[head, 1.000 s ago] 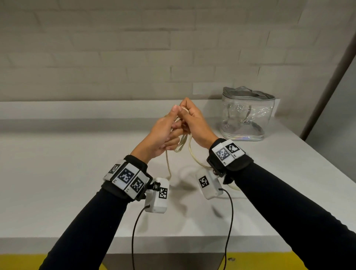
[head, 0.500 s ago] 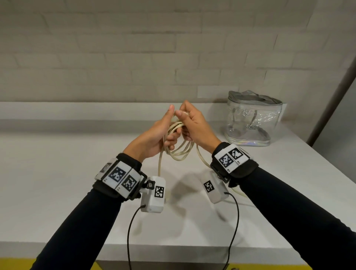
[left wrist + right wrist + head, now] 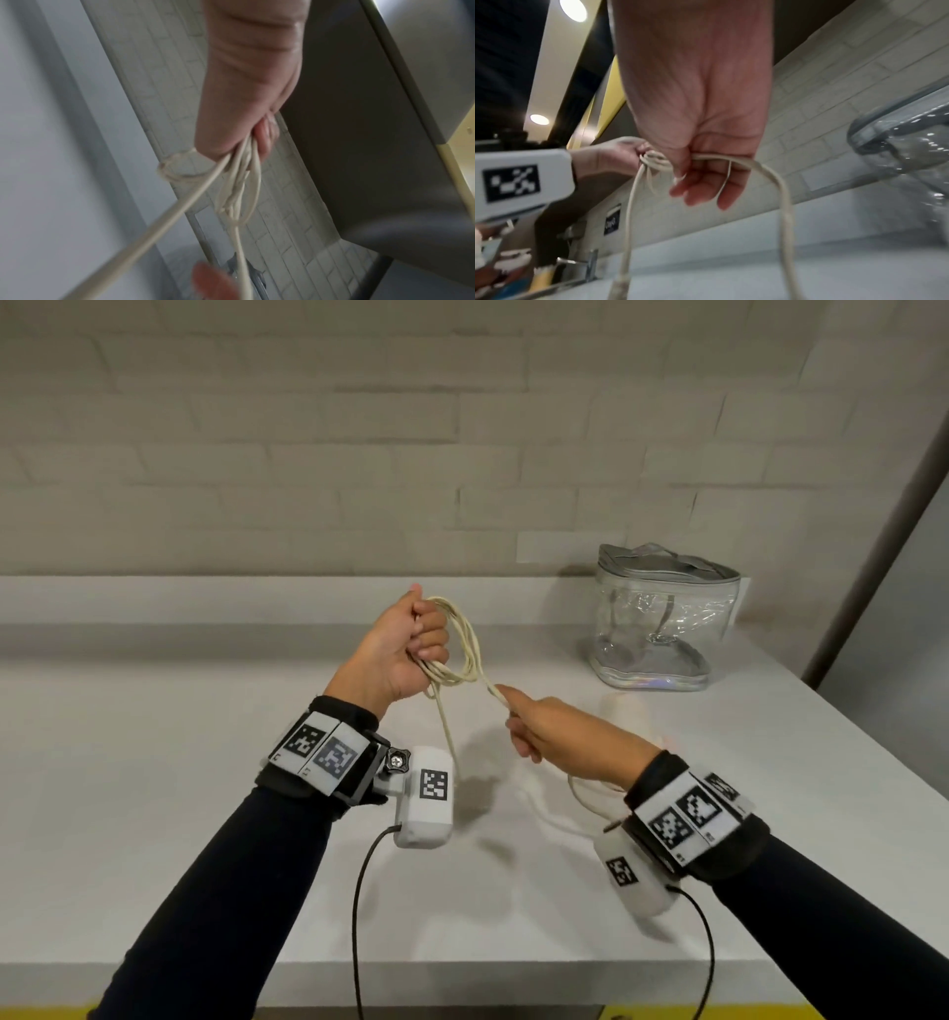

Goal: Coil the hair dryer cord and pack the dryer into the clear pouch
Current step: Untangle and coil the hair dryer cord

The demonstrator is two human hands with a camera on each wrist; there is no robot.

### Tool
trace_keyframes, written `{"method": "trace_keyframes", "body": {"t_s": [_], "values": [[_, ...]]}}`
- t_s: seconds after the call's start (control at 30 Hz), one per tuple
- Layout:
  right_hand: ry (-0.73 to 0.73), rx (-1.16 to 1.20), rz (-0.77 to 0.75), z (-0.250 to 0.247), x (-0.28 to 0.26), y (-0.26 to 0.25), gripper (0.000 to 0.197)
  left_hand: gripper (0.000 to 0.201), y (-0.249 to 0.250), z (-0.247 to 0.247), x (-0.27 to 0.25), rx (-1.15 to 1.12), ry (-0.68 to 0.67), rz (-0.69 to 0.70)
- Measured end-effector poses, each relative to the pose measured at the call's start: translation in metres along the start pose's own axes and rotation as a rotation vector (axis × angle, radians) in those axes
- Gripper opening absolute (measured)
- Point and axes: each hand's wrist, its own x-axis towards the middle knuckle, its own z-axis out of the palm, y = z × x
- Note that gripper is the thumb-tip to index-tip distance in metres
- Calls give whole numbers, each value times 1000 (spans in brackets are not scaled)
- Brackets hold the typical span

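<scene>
While the left hand (image 3: 405, 654) grips the coiled cord (image 3: 464, 649) above the table (image 3: 154, 762), the right hand (image 3: 554, 731) pinches its slack; the clear pouch (image 3: 662, 618) stands closed. Left wrist: loops (image 3: 239, 182) bunch unevenly and could spill. Right wrist: fingers (image 3: 700, 188) curl round cord; tugging might drag the unseen dryer.

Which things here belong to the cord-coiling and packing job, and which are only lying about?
Belong to the job:
- cream cord, coils gripped by the left hand, free length pinched by the right hand
- clear pouch, standing on the counter

Only lying about:
- faucet
- small dark wall sign
</scene>
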Motion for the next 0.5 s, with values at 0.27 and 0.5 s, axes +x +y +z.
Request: {"method": "trace_keyframes", "body": {"t_s": [0.27,0.5], "values": [[-82,-130,120,13,-19,30,28,44,-5,6,4,4,-1,176],[-190,-218,213,20,-13,32,35,38,-6,12,1,33,-8,227]]}}
